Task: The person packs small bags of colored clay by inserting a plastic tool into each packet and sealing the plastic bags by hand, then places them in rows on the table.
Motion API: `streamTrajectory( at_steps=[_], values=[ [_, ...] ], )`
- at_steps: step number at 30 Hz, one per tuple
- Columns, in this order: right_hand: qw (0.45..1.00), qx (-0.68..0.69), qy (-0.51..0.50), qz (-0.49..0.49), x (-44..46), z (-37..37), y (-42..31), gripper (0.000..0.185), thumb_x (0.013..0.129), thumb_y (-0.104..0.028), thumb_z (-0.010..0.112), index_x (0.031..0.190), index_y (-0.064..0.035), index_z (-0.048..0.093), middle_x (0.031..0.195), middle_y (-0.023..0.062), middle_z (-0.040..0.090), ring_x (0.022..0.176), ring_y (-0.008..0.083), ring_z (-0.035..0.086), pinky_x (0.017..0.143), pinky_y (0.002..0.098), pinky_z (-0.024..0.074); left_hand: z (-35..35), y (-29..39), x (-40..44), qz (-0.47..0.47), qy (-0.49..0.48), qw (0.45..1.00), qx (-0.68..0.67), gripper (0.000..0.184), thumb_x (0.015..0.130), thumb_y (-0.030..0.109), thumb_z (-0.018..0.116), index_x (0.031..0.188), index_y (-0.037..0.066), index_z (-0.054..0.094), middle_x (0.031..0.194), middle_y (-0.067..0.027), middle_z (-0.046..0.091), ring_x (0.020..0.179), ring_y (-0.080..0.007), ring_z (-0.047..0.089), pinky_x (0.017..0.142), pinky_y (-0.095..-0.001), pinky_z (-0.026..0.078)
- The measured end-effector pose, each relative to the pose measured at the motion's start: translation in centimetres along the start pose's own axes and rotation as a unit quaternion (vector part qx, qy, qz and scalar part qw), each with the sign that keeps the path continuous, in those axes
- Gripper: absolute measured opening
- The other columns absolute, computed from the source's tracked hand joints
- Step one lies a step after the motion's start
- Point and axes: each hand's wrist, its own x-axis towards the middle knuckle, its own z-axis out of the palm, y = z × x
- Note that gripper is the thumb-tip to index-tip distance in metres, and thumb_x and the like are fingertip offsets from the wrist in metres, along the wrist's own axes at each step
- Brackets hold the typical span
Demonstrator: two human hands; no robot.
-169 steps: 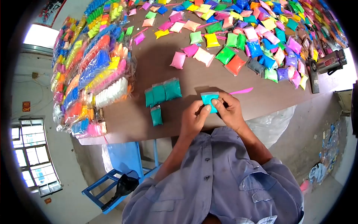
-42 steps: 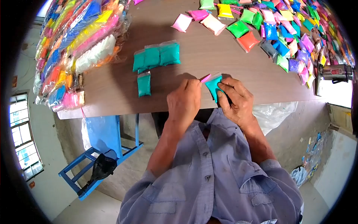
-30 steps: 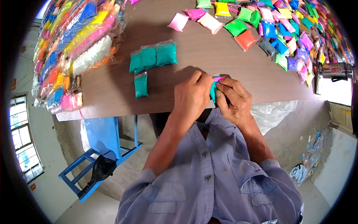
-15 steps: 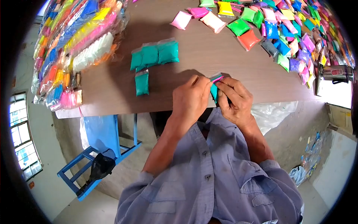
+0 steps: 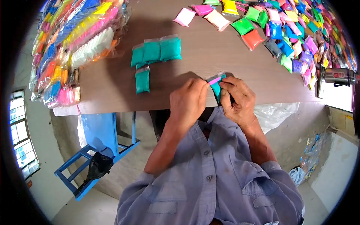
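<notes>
A small clear packet of teal clay-like material [image 5: 216,90] stands tilted between my hands at the table's front edge. My right hand [image 5: 240,98] pinches its right side between thumb and fingers. My left hand [image 5: 186,100] is closed, its fingertips at the left end of a thin pink strip [image 5: 214,80] lying across the packet's upper part. Whether the strip is inside or in front of the plastic I cannot tell. Further left lie a single teal packet [image 5: 142,80] and an overlapping row of teal packets [image 5: 152,51].
Bundled packets in many colours [image 5: 90,41] are heaped at the left. Loose coloured packets [image 5: 275,30] spread over the back right, near a metal flask [image 5: 339,76]. A blue stool [image 5: 99,131] with a black item [image 5: 100,165] stands below the table's left side.
My left hand has drawn slightly left, away from the packet's top. More of the pink strip and the teal packet now shows between my hands. My right hand keeps its grip.
</notes>
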Motion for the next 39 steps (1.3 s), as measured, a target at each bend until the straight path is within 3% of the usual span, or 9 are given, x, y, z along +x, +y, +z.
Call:
streamTrajectory(
  at_steps=[7,10,17,23,25,32,34,39],
  values=[
    [1.000,-0.010,-0.006,0.000,0.0,-0.1,0.0,0.016,0.076,0.005,0.069,0.090,-0.0010,0.075,0.097,0.0130,0.072,0.079,0.0288,0.073,0.068,0.0347,0.0593,-0.5,-0.6,0.9,0.004,0.031,0.999,0.014,0.007,0.092,0.010,0.070,0.092,0.004,0.068,0.088,-0.0156,0.070,0.076,-0.0376,0.068,0.066,-0.0443,0.053],
    [1.000,-0.001,-0.002,0.009,-0.2,0.0,-0.1,0.015,0.076,0.005,0.069,0.089,-0.0010,0.074,0.097,0.0132,0.072,0.078,0.0286,0.073,0.067,0.0349,0.0590,-0.5,0.4,-0.7,-0.040,0.012,0.999,-0.027,0.007,0.092,0.010,0.070,0.093,0.004,0.067,0.087,-0.0152,0.070,0.075,-0.0372,0.068,0.065,-0.0442,0.052],
    [1.000,-0.001,0.003,0.000,0.0,0.0,-0.2,0.015,0.076,0.005,0.069,0.088,-0.0007,0.074,0.096,0.0135,0.072,0.076,0.0281,0.072,0.065,0.0343,0.0579,-0.6,-0.8,-0.1,-0.013,0.022,0.998,0.065,0.005,0.092,0.009,0.069,0.093,0.005,0.068,0.087,-0.0146,0.070,0.076,-0.0370,0.068,0.064,-0.0450,0.053],
    [1.000,-0.002,0.009,0.001,-0.1,0.1,-0.2,0.015,0.075,0.005,0.069,0.088,-0.0008,0.074,0.094,0.0133,0.072,0.076,0.0280,0.071,0.066,0.0347,0.0578,-0.5,0.9,0.4,0.018,0.006,0.999,-0.049,0.005,0.093,0.010,0.069,0.093,0.005,0.068,0.085,-0.0147,0.068,0.076,-0.0381,0.066,0.064,-0.0459,0.052],
    [1.000,-0.007,0.006,0.002,-0.1,0.0,-0.2,0.015,0.075,0.004,0.069,0.088,-0.0010,0.074,0.094,0.0132,0.072,0.077,0.0282,0.072,0.066,0.0349,0.0579,-0.1,0.8,1.4,0.042,-0.051,0.998,-0.009,0.007,0.093,0.011,0.069,0.092,0.005,0.068,0.084,-0.0156,0.065,0.077,-0.0398,0.065,0.065,-0.0471,0.051],
    [1.000,-0.015,0.011,-0.004,-0.2,0.0,-0.1,0.016,0.075,0.004,0.069,0.089,-0.0020,0.074,0.095,0.0129,0.072,0.079,0.0291,0.072,0.068,0.0356,0.0584,1.2,-0.1,4.6,0.072,-0.055,0.994,0.066,0.011,0.093,0.013,0.067,0.087,0.004,0.065,0.086,-0.0171,0.064,0.079,-0.0422,0.064,0.066,-0.0490,0.051],
    [1.000,-0.017,0.010,-0.002,-0.2,0.0,-0.1,0.016,0.075,0.004,0.069,0.089,-0.0021,0.074,0.095,0.0127,0.071,0.079,0.0290,0.072,0.068,0.0355,0.0585,1.0,-0.1,4.5,0.049,-0.017,0.996,0.069,0.009,0.093,0.013,0.068,0.090,0.004,0.067,0.086,-0.0172,0.066,0.079,-0.0415,0.065,0.067,-0.0485,0.052],
    [1.000,-0.017,0.008,0.002,-0.2,0.0,-0.2,0.013,0.075,0.003,0.070,0.087,-0.0020,0.073,0.094,0.0124,0.071,0.078,0.0288,0.071,0.066,0.0356,0.0582,-0.2,1.3,0.9,-0.002,-0.036,0.999,-0.007,0.008,0.092,0.012,0.069,0.093,0.005,0.069,0.087,-0.0169,0.069,0.081,-0.0397,0.068,0.068,-0.0458,0.053]
  ],
)
